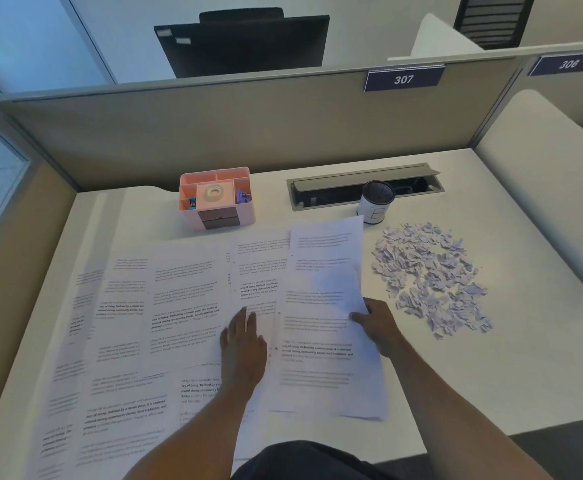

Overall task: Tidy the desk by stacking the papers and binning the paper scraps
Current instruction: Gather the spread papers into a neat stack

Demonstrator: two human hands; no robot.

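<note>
Left hand lay flat, palm down, fingers straight and close together, pressing on the spread papers near the desk's middle; it gripped nothing. Right hand was at the right edge of the gathered sheets, thumb across the top face. The other fingers were hidden beneath, so it appeared to pinch that edge. Those sheets sat slightly askew over the spread, their upper right corner lifted.

The remaining papers overlapped one another from the centre to the left and near edges of the desk. Paper scraps formed a loose heap to the right of the gathered sheets, apart from them and just beyond the right hand. A black-and-white cup stood just behind the sheets' far corner, in front of an open cable hatch. A pink organiser holding a tape roll stood behind the spread.

A partition closed the far side and both flanks. Bare desk surface showed near the right front.
</note>
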